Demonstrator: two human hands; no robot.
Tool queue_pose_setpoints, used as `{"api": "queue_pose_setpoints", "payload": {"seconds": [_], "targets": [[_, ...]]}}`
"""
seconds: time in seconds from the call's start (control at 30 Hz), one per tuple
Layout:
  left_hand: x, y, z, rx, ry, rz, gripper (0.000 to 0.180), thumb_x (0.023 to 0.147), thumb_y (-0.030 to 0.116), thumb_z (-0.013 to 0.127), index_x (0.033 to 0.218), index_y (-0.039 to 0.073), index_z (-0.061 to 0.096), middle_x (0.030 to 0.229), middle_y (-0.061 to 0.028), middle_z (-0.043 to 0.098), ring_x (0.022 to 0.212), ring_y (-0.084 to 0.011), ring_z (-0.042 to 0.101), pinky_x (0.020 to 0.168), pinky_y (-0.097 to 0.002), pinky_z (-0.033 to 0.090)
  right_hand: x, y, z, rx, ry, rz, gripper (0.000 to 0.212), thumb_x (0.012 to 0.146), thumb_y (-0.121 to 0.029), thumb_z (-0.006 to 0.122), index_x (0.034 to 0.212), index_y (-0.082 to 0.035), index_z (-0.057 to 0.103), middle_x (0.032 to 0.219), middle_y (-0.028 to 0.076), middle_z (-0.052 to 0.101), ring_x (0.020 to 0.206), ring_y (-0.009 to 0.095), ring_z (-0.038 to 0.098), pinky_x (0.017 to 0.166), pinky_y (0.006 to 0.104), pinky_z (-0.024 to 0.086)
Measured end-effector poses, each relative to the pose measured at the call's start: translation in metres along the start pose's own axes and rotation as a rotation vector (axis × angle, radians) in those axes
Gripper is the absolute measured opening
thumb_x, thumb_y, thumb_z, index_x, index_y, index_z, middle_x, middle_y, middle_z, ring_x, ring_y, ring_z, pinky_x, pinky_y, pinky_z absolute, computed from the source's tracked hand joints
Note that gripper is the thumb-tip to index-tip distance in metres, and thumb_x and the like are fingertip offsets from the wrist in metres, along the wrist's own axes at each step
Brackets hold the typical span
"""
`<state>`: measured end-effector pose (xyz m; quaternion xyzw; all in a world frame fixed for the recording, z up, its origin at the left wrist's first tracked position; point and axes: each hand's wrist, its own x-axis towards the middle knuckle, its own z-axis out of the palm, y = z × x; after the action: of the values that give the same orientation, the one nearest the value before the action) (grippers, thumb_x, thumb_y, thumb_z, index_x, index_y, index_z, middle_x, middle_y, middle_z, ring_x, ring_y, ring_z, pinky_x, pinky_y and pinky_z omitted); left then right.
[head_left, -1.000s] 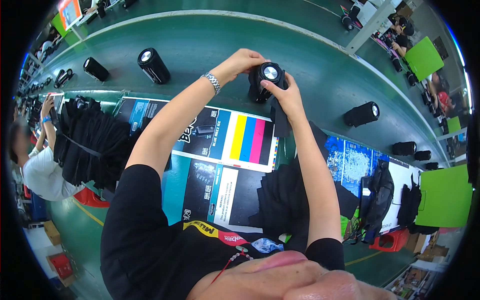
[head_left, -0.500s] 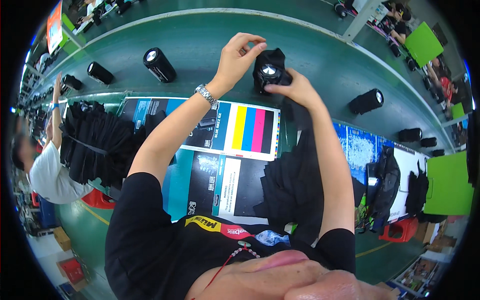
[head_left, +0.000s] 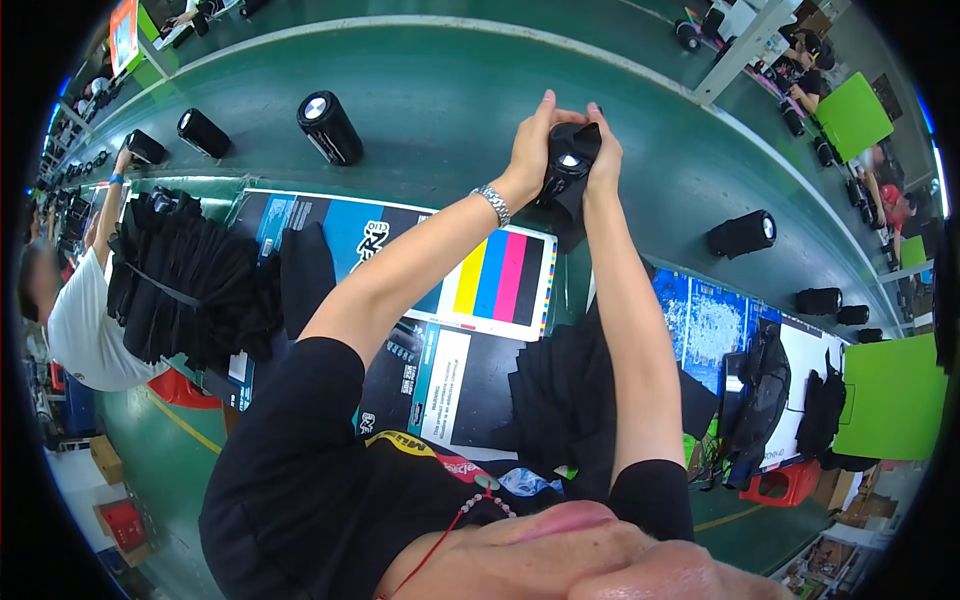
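Observation:
A black cylindrical speaker with a shiny silver round end is over the green belt, partly covered by a black cloth pouch. My left hand presses on its left side, with the fingers curled round the far side. My right hand grips the right side of the same speaker and cloth. How far the pouch reaches over the speaker is partly hidden by my hands. Below my forearms lies a pile of black cloth pouches, and a tied bundle of them sits to the left.
Several more speakers stand or lie along the green belt, including one at left and one at right. Printed sheets cover the table. A co-worker's arm reaches over the belt at far left. A metal post rises beyond the belt.
My left hand has come down from above onto the speaker's left side. Speaker and cloth have shifted slightly right. At far left the co-worker's hand has reached a speaker.

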<state>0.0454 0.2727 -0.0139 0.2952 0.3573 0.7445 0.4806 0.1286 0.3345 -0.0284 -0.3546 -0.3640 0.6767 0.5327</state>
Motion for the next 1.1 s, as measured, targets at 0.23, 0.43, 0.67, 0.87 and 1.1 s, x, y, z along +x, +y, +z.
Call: {"api": "queue_pose_setpoints", "payload": {"seconds": [0.23,0.43,0.67,0.87,1.1], "targets": [[-0.008,-0.018,-0.008,0.216,-0.179,0.176,0.059,0.098,0.041,0.031,0.086,-0.003,0.068,0.080,-0.0085,0.067,0.074,-0.0140,0.061,0.075,-0.0250,0.046,-0.013,0.018,-0.030,-0.056,-0.063,-0.268,0.035,0.094,-0.033,0.054,0.081,-0.002,0.062,0.074,-0.001,0.056,0.067,0.008,0.050,0.061,0.0235,0.040],[0.006,-0.032,-0.006,0.034,-0.182,-0.105,0.056,0.097,0.041,0.034,0.082,-0.003,0.067,0.076,-0.0070,0.066,0.068,-0.0129,0.058,0.072,-0.0246,0.045,0.025,0.052,-0.074,-0.564,-0.143,-0.614,0.030,0.097,-0.022,0.047,0.099,0.005,0.060,0.083,0.011,0.066,0.074,0.019,0.063,0.069,0.0308,0.049],[0.005,-0.029,-0.003,0.281,-0.135,0.117,0.058,0.097,0.042,0.035,0.081,-0.003,0.067,0.075,-0.0065,0.065,0.067,-0.0130,0.057,0.070,-0.0253,0.044,0.003,0.024,-0.066,-0.647,-0.078,-0.790,0.037,0.096,-0.030,0.050,0.102,0.004,0.061,0.085,0.009,0.067,0.078,0.019,0.064,0.071,0.0310,0.049],[-0.019,0.008,0.049,0.228,-0.123,0.032,0.067,0.099,0.050,0.028,0.087,-0.002,0.068,0.083,-0.0074,0.066,0.076,-0.0138,0.058,0.075,-0.0273,0.044,-0.026,-0.038,-0.030,0.001,-0.101,-0.039,0.052,0.093,-0.054,0.047,0.088,-0.005,0.063,0.081,0.002,0.060,0.077,0.013,0.058,0.073,0.0276,0.046],[-0.012,-0.023,0.020,0.207,-0.300,0.039,0.075,0.098,0.055,0.020,0.090,-0.002,0.068,0.086,-0.0082,0.067,0.084,-0.0162,0.059,0.084,-0.0266,0.043,-0.047,0.001,-0.038,0.276,-0.186,-0.117,0.039,0.099,-0.036,0.037,0.110,-0.004,0.057,0.105,0.006,0.062,0.097,0.017,0.059,0.088,0.0314,0.046]]}}
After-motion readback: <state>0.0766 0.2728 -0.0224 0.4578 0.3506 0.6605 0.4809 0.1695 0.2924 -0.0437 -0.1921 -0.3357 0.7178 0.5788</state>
